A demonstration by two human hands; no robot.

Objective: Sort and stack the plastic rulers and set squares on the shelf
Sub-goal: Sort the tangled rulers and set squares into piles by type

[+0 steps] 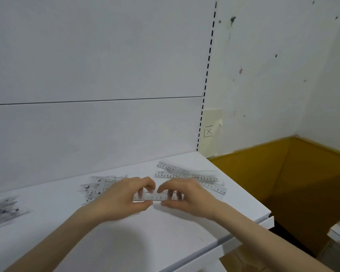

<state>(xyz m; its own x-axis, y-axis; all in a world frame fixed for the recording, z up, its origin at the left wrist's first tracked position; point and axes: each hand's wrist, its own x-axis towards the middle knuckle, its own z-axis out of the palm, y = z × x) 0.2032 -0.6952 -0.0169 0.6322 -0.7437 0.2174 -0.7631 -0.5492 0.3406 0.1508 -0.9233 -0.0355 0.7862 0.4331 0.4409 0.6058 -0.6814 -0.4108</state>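
Head view | left hand [124, 195] and right hand [186, 195] each pinch one end of a clear ruler [155, 197], held level just above the white shelf [165, 232] | loose rulers [186, 174] behind right hand | set squares [98, 186] behind left.
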